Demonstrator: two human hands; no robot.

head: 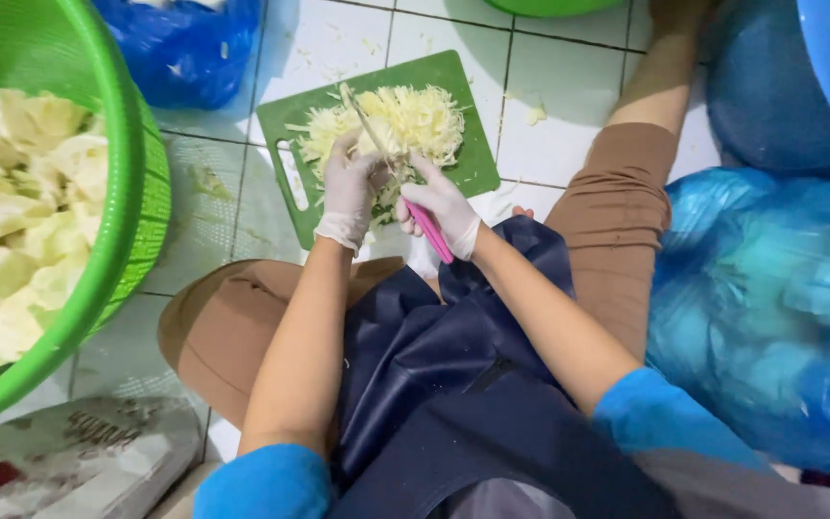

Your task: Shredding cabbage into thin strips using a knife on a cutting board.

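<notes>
We grip a pink-handled knife (413, 197) w/ our right hand (446, 207), fingers wrapped tight round the handle. Left hand (353, 187), fingers curled, presses the shredded cabbage (415, 120) on the green cutting board (463, 163), far centre on the floor. Green basket (141, 192) sits left.

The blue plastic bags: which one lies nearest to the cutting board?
The dark blue bag at the top left, beside the green cutting board. The lighter blue bag lies farther right, beyond the person's leg.
</notes>
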